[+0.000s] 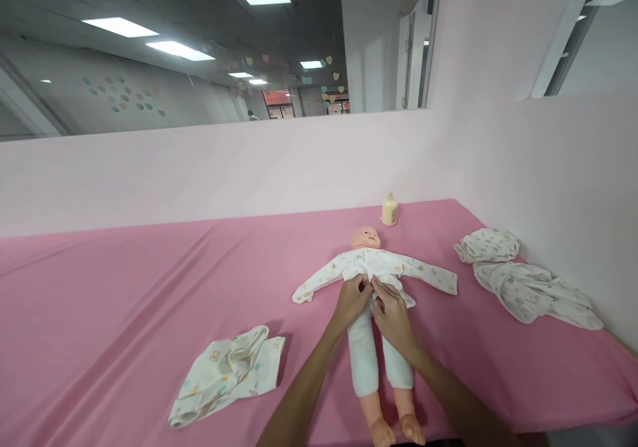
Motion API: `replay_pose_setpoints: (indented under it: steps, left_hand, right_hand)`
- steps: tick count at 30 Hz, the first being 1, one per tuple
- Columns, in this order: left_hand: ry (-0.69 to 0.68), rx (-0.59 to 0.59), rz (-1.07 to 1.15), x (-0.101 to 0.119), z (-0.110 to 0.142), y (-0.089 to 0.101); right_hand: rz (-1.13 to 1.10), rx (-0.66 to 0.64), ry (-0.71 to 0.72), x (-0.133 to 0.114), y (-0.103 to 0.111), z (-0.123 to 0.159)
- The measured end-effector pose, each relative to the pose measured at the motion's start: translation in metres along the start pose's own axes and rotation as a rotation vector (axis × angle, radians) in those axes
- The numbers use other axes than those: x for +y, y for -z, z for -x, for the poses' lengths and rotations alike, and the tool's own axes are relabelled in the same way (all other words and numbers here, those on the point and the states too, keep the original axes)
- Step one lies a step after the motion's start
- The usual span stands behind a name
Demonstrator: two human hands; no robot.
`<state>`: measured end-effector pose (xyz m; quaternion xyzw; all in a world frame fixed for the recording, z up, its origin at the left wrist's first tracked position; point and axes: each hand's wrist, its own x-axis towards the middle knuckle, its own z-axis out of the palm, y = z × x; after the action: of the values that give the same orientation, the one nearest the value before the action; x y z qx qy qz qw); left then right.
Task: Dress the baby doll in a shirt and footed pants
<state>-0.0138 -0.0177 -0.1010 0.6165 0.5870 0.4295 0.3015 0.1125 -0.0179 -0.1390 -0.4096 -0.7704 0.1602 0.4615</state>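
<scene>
A baby doll [365, 237] lies on its back with its feet toward me, its head turned to the right. It wears a white patterned baby shirt [339, 268] with both sleeves spread wide, and plain white leggings [363, 360]. My left hand [353, 299] pinches the shirt's front edge at the belly. Close against it, my right hand [391, 307] has its fingers pressed together on the same front opening. The fastening between my fingertips is too small to make out.
Pink cloth [124, 301] covers the table. Folded patterned baby pants [229, 374] lie at left. Crumpled white patterned clothes [533, 291] and a bundled one [488, 244] sit by the right wall. A cream bottle [389, 210] stands behind the doll's head, before the wall.
</scene>
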Motion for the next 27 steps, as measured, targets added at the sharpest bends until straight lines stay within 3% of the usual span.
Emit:
replay_pose_setpoints:
  steps: [14,27]
  left_hand:
    - [0.025,0.059,-0.127,0.001,-0.001,-0.003]
    - [0.12,-0.09,0.116,-0.002,-0.002,0.008]
  right_hand:
    - [0.125,0.015,0.04,-0.003,-0.003,0.005]
    - [0.359,0.003,0.128,-0.005,-0.003,0.006]
